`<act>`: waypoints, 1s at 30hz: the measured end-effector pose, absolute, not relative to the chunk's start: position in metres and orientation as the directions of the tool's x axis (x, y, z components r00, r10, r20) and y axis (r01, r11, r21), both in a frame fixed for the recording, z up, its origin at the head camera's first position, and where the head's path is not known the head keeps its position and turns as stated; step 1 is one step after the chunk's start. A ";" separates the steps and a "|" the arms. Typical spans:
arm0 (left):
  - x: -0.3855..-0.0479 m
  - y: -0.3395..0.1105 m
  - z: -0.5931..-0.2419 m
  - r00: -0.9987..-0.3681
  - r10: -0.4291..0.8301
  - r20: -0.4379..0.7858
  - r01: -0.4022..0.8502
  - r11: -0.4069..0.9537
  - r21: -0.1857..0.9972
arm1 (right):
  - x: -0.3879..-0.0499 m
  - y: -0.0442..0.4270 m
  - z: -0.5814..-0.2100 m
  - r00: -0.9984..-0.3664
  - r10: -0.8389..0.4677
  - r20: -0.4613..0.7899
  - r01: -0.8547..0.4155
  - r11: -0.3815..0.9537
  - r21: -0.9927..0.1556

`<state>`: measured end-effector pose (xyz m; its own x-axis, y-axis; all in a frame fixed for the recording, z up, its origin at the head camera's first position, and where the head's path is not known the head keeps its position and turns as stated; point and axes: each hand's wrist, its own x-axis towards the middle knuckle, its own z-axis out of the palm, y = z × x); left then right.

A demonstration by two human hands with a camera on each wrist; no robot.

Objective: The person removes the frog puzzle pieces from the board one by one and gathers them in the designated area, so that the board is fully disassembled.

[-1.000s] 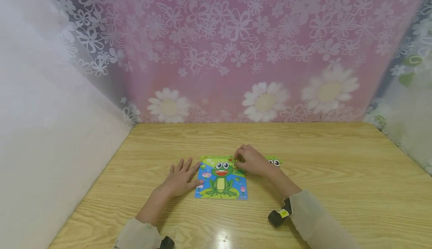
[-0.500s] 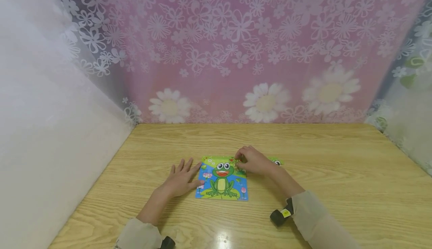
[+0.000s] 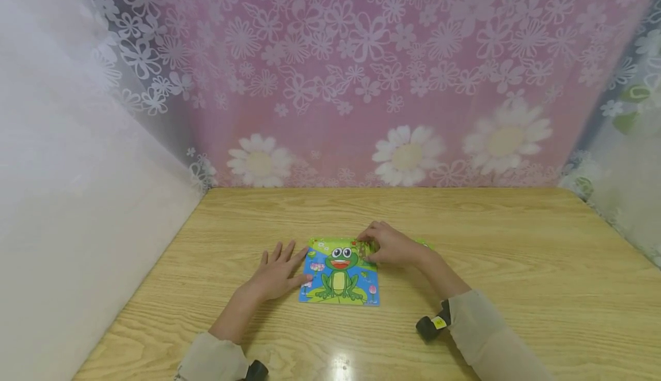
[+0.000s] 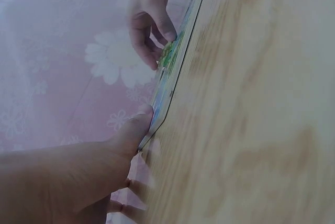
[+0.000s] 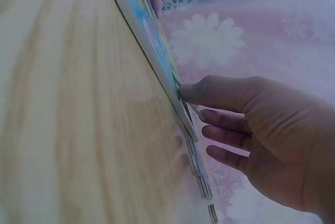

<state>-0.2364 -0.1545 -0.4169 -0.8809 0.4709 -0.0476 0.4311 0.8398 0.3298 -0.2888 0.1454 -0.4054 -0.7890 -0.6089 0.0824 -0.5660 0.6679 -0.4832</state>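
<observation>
A square jigsaw puzzle board (image 3: 338,280) with a cartoon frog lies flat near the middle of the table in the head view. My left hand (image 3: 273,275) is spread on the table at its left side, with the thumb and index finger touching the board's edge. Over the upper right corner, my right hand (image 3: 391,246) pinches a green puzzle piece (image 4: 166,54) between thumb and fingers. In the left wrist view that piece stands tilted up from the board's surface. The right hand hides part of the corner in the head view.
Loose puzzle pieces (image 5: 194,160) lie on the table past the board's right side, mostly hidden by my right arm in the head view. The wood-grain table (image 3: 465,214) ends at a pink flowered curtain (image 3: 330,82). A pale sheet (image 3: 93,168) hangs at the left.
My right hand has shifted slightly at the board's upper right corner, and its forearm now covers more of the loose pieces. My left hand stays in place.
</observation>
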 end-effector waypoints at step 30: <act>-0.237 -0.155 -0.417 -0.881 0.471 -0.041 0.431 0.836 0.339 | -0.279 0.206 -0.391 -0.812 -0.555 0.179 -0.561 0.657 -0.503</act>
<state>-0.2366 -0.1545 -0.4173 -0.8811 0.4712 -0.0408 0.4314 0.8360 0.3390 -0.2794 0.2064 -0.3907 -0.8120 -0.5555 0.1793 -0.5609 0.6575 -0.5031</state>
